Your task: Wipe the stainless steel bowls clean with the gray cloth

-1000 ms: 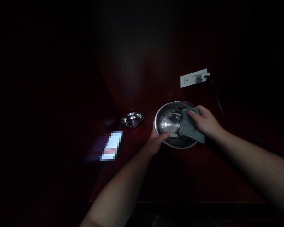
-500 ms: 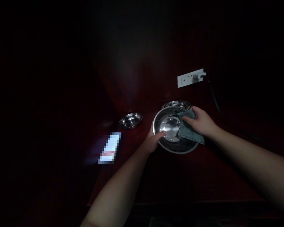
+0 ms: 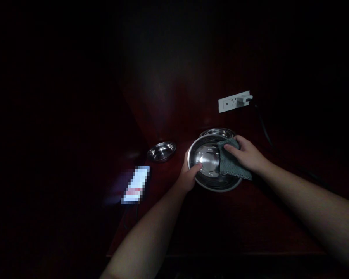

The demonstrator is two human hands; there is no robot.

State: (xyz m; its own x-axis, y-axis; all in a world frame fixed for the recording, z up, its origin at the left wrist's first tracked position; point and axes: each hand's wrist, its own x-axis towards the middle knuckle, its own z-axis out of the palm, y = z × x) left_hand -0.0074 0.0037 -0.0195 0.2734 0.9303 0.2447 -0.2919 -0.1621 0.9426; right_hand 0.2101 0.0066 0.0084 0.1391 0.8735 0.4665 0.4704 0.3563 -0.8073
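Observation:
A shiny metal bowl [image 3: 209, 180] is tilted toward me above the dark red table. My left hand [image 3: 189, 174] grips its left rim, thumb inside and fingers hidden behind the wall. Over the right rim lies a folded grey-green cloth [image 3: 232, 161]. My right hand [image 3: 247, 153] pinches that cloth against the bowl, with the thumb on top and the other fingers mostly out of sight. Behind the bowl, partly covered by it, is another metal dish [image 3: 219, 132]. A smaller metal bowl [image 3: 162, 152] sits to the left, apart from both hands.
A lit phone [image 3: 135, 185], its screen blurred out, lies at the left with a thin cable below it. On the back wall is a white socket panel [image 3: 228, 104] with a plug and a dark cord [image 3: 263, 124]. The table's front edge [image 3: 235, 254] runs along the bottom.
The whole view has shifted slightly, so things sit a little lower. Both hands keep their hold, and the bowl and cloth have barely moved.

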